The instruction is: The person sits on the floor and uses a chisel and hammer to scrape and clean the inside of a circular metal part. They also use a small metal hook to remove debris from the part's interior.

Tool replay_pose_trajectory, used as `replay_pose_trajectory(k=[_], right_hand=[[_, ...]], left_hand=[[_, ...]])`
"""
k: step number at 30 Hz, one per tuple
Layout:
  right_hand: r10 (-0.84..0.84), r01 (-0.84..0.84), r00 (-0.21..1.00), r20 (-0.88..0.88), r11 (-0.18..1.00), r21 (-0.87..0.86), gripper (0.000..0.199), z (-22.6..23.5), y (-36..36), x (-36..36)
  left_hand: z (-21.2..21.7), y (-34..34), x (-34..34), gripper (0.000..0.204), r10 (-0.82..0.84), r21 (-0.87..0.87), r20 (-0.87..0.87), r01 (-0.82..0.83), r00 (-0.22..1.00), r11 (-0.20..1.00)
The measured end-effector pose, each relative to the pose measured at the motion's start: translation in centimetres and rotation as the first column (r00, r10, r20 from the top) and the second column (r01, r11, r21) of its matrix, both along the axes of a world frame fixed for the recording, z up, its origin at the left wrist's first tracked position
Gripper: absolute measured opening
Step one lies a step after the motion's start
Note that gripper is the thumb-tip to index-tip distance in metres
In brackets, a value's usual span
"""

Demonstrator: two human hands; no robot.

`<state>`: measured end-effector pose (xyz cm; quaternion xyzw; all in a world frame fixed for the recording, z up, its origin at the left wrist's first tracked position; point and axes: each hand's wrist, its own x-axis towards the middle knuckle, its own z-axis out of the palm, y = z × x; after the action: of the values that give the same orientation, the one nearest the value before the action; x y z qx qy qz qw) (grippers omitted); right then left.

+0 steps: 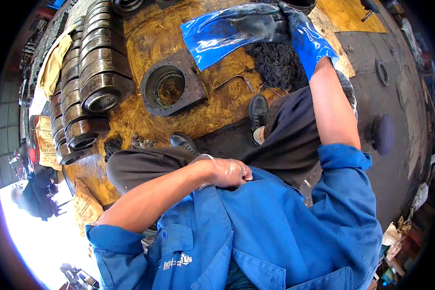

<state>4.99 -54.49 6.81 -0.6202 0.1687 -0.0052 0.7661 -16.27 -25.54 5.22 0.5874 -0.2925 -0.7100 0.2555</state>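
Note:
My right hand (300,28) wears a shiny blue rubber glove and reaches out to the far right. It grips the dark, soiled finger end of a second blue rubber glove (217,36), whose wide cuff hangs out to the left. Wrapped in a thin clear plastic glove, my left hand (231,173) lies against the front of my blue jacket (275,217). Its fingers are curled in, and anything inside them is hidden. Beyond my shoes stands a square metal housing (198,87) with a round bore, below the hanging cuff.
Rows of stacked dark metal rings (104,63) lie at the left, with a yellow cloth (55,63) beside them. A heap of black, greasy material (280,65) and a bent wire (237,78) lie on the stained yellow sheet (217,113). A dark round object (384,134) is at the right.

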Motion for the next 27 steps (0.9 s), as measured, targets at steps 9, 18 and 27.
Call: replay_pose_trajectory(k=[9, 18, 27], right_hand=[[0.001, -0.001, 1.000, -0.026, 1.000, 0.022, 0.030, 0.2, 0.4, 0.7], [-0.039, 0.038, 0.999, 0.022, 0.998, 0.041, 0.030, 1.1, 1.3, 0.8], [-0.020, 0.026, 0.996, 0.090, 0.997, -0.070, 0.041, 1.8, 1.6, -0.3]], left_hand=[[1.0, 0.2, 1.1, 0.028, -0.119, -0.063, 0.124, 0.127, 0.985, 0.990], [-0.4, 0.8, -0.8, 0.021, 0.011, -0.166, 0.404, 0.062, 0.915, 0.984], [1.7, 1.4, -1.0, 0.017, 0.130, -0.204, 0.359, -0.058, 0.924, 0.977]])
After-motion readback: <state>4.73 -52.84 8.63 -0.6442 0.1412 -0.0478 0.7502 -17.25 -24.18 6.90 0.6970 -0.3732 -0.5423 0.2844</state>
